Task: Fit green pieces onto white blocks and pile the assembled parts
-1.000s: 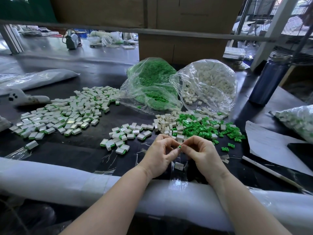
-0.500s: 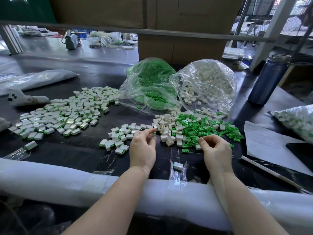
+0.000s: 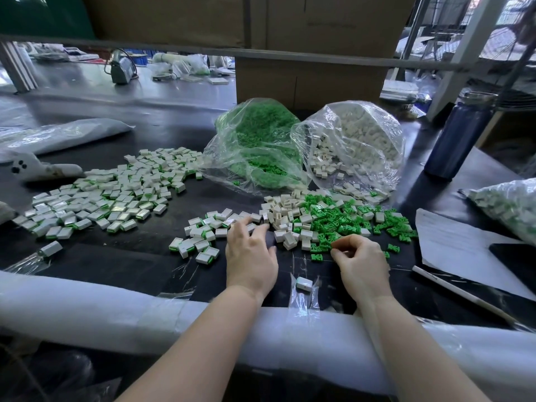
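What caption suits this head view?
Left hand reaches toward loose white blocks while right hand picks among green pieces beside assembled parts.

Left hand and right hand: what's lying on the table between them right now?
In the head view, mostly bare dark table lies between the left hand and the right hand; loose white blocks sit just beyond, one green piece near the right fingers.

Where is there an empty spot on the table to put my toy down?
Bare black table shows between the big assembled pile and the white padded edge, left of the left hand. It is crowded around the loose green pieces and white blocks ahead of both hands.
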Available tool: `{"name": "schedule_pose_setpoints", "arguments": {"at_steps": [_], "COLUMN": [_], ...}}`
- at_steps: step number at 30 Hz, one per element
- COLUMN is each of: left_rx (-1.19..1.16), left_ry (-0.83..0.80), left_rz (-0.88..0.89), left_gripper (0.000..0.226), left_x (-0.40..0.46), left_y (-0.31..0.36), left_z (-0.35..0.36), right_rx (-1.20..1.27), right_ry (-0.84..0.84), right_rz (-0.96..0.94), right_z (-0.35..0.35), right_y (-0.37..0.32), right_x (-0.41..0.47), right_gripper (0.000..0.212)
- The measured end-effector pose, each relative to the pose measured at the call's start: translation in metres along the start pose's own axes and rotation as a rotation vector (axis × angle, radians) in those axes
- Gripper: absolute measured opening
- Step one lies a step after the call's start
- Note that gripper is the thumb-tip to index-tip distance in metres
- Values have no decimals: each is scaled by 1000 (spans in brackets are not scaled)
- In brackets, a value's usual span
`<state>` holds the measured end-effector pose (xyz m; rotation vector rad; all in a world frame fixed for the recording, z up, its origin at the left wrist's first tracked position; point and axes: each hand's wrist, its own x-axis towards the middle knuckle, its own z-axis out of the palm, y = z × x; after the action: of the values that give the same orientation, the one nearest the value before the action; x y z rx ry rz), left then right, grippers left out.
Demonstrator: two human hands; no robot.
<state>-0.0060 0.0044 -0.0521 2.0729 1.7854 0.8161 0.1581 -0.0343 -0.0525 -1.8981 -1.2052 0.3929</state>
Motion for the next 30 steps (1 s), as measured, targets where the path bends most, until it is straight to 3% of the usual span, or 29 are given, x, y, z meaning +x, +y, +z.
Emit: {"name": "schedule_pose_setpoints", "arguments": {"at_steps": [7,14,20,24,30], "left_rx": [177,40,-205,-203,-139], "left_ry": [-124,-10,50,115,25], "left_rz": [249,283,182,63,-2], "left_gripper": [52,22,15,12,20], "left_x": [-1,1,-1,1,1], "left_y": [3,2,2,-1,-1], "left_z": [10,8,2,0,2], "right_rx": [-151,-244,-205,-149,-66], "right_ry": [-104,-158,-128,-126,-103], "right_rz": [-146,-136,-183,-180,-160], "right_z": [4,4,3,3,1], "right_y": [-7,-10,-12,-11,-11], "right_x": [-6,-8,-11,-11,-9], "right_gripper": [12,7,12,10,8]}}
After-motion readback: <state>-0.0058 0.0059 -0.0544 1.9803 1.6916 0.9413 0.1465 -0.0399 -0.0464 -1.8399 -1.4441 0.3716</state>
